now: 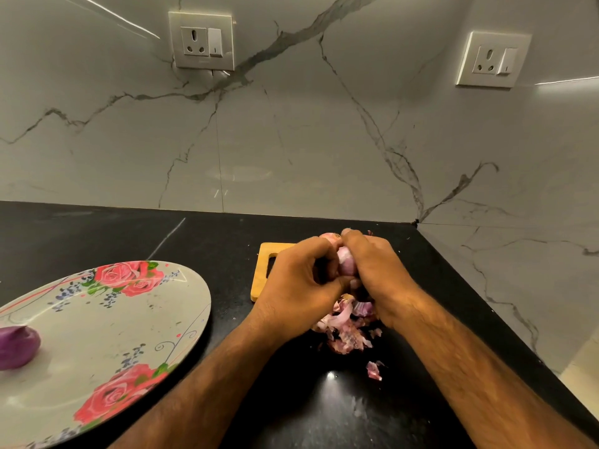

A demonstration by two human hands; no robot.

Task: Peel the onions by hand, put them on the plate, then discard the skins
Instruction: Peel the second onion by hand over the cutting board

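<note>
A grey marble wall [291, 140] stands behind a black counter [97, 234]. On the wall there is a socket [202, 40], and a second socket [492, 59] is on the side wall. A big plate [107, 335] with red roses lies on the counter at the left. Both hands are over the counter near the corner. The left hand [298, 286] and the right hand [376, 270] have the fingers curled around one onion [345, 262], which they hold between them in the air. A wooden board [264, 270] lies behind the hands and is partly hidden by them. Under the hands a pile of skins [346, 328] lies on the counter. A peeled onion [16, 346], purple, rests on the plate at its left side. A small scrap of skin [373, 371] lies alone near the pile.
</note>
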